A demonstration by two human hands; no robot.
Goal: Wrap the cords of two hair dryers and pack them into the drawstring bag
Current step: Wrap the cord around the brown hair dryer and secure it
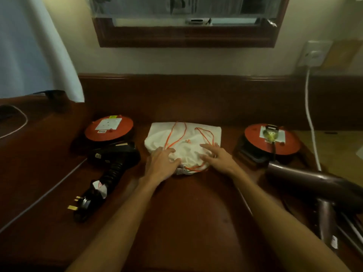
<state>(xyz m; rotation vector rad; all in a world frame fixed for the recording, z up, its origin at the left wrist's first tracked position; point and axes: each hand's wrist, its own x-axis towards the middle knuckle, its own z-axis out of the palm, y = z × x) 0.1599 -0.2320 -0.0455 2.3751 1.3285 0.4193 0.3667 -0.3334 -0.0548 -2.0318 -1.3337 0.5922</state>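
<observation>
A white drawstring bag (184, 138) with orange cords lies flat in the middle of the dark wooden desk (188, 209), its gathered mouth toward me. My left hand (163, 163) rests on the bag's near left corner, fingers curled on the cloth. My right hand (218, 156) lies on the near right part, fingers spread. A black hair dryer (114, 156) lies to the left, its cord wound on the handle and its plug (82, 203) toward me. A brown hair dryer (322, 191) lies at the right edge, with its cord running off to the right.
Two red round cable reels stand behind the dryers, one at the left (109, 128) and one at the right (272, 140). A white cable (310, 118) hangs from a wall socket (314, 54). A mirror frame (186, 38) hangs above. White cloth (33, 52) hangs at left.
</observation>
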